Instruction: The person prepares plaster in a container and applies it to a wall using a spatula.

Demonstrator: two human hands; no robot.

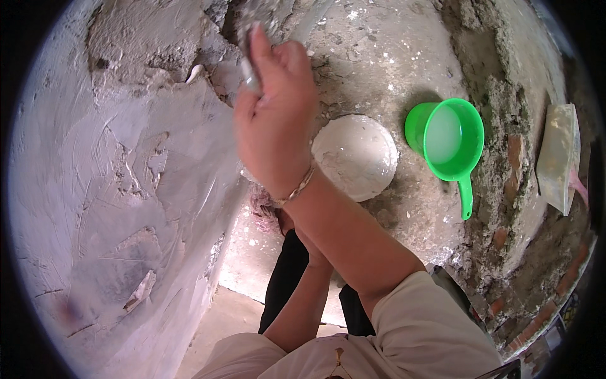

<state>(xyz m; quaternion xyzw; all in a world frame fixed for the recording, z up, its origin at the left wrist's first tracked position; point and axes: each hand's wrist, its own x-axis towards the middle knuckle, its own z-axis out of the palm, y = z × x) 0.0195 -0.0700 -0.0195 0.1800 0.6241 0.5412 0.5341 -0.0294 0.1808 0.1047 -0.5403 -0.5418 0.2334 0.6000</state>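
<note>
Raised before the rough plaster wall, my right hand is closed around a small hand tool with a pale, shiny handle. Its far end blurs into the grey wall, so its exact kind is unclear. Beneath my right forearm, my left arm reaches forward. My left hand is mostly hidden there, close to a bunched pinkish cloth or mesh; whether it grips this is not visible. Just right of my right wrist sits a round, white-crusted bowl.
A green dipper holding cloudy whitish liquid stands right of the bowl on the splattered ledge. Farther right are broken masonry with exposed brick and a clear plastic bag. Wet plaster with gouges and cracks covers the left side.
</note>
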